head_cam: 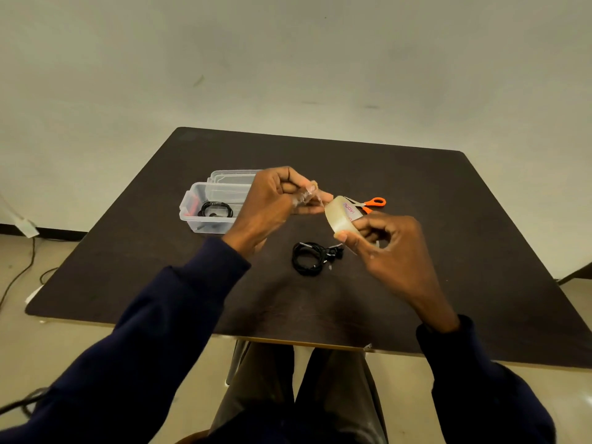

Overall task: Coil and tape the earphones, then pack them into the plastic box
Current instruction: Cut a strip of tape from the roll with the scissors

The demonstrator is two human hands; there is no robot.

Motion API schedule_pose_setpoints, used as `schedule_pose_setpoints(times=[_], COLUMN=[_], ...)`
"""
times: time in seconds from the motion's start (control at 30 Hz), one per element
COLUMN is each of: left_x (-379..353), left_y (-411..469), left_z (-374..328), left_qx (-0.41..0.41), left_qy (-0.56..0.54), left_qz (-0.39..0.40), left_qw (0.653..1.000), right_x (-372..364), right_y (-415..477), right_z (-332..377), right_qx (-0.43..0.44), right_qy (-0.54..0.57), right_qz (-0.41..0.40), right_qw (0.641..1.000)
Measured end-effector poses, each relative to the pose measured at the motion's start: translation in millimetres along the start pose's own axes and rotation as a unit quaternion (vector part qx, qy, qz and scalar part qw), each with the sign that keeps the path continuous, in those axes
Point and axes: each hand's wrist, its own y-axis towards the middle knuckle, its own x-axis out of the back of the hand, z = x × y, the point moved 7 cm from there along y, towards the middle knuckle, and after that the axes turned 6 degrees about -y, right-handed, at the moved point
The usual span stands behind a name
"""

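Dark navy sleeves (179, 309) reach forward from the bottom of the view over the person's lap, both forearms angled inward so the hands meet above the middle of the worktop (448, 251). The left hand (275, 200) is raised, its fingers curled, and its thumb and fingertips pinch the crumpled free end of clear tape (309, 195) that runs across to the roll. The right hand (387, 245) sits slightly lower and nearer, with fingers and thumb curled round the tape roll (339, 216), which is tilted on edge with pink lettering on its inner core.

This worktop is a dark brown square slab with a pale edge, standing on a light floor before a plain pale wall; a thin cable (19, 274) trails on the floor at the left.

Coiled black earphones (309, 257) lie on the worktop just below the two hands, apart from both. Left of the left hand stands the clear plastic box (205, 224), open, with a second black coil (217, 209) inside and its lid (230, 176) lying behind it. Orange-handled scissors (374, 202) lie just beyond the tape roll.
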Motion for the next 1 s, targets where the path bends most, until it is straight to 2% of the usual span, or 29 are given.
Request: schedule_pose_setpoints(times=[0.23, 0.43, 0.63, 0.77, 0.9, 0.97, 1.0], left_x=[-3, -7, -8, -10, -8, -9, -8], left_y=[1, 6, 21, 42, 55, 59, 61], left_z=[-8, 3, -12, -24, -33, -33, -32], left_qx=[-0.02, 0.042, -0.032, -0.054, -0.084, -0.098, -0.102], left_qy=[0.027, -0.005, 0.055, 0.148, 0.243, 0.279, 0.294], left_qz=[-0.016, 0.026, 0.006, 0.019, 0.036, 0.047, 0.049], left_qw=[0.999, 0.999, 0.998, 0.987, 0.966, 0.954, 0.949], right_x=[4, 5, 6, -8, -26, -22, -16], right_y=[5, 7, 11, 18, 23, 31, 40], right_z=[-10, -9, -7, -20, -28, -42, -58], right_qx=[-0.057, -0.057, -0.064, -0.08, -0.073, -0.055, -0.043], right_qy=[-0.003, -0.006, 0.037, 0.079, 0.132, 0.097, 0.037], right_qz=[-0.045, -0.04, -0.053, -0.056, 0.002, 0.014, 0.0], right_qw=[0.997, 0.998, 0.996, 0.992, 0.989, 0.994, 0.998])
